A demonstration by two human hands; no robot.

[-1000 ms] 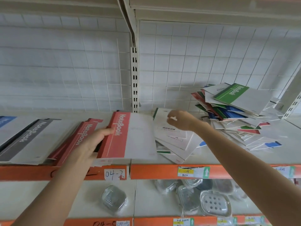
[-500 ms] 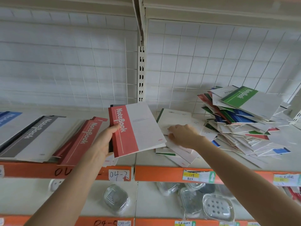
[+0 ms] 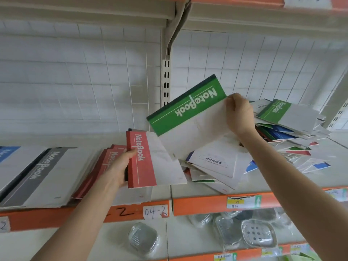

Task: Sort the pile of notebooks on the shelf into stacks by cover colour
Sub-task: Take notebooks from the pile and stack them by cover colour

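A white wire grid (image 3: pixel 75 81) fills the upper half of the frame, and a slotted upright post (image 3: pixel 166 81) divides it in the middle. Below it the shelf (image 3: pixel 197 205), with an orange front edge, crosses the whole width.

The pile of notebooks (image 3: pixel 293 132) lies unsorted on the shelf at the right, with green, blue and red covers mixed. In the centre there is a smaller heap (image 3: pixel 212 166) of notebooks, mostly white side up, and the right forearm crosses over it. At the left lies a grey stack (image 3: pixel 43 172), with a blue notebook (image 3: pixel 7 153) at the frame edge and a red stack (image 3: pixel 111 159) beside it.

The right hand (image 3: pixel 239 113) pinches the green notebook (image 3: pixel 190 110) at its corner and holds it tilted in the air, above the heap. This notebook hides the lower part of the post. The left hand (image 3: pixel 118 170) grips the red notebook (image 3: pixel 148 161) by its spine, above the red stack, and covers part of that stack.

A paper label (image 3: pixel 155 211) reading "04-2" sits on the orange edge. On the lower shelf lie wrapped soap dishes (image 3: pixel 258 234).
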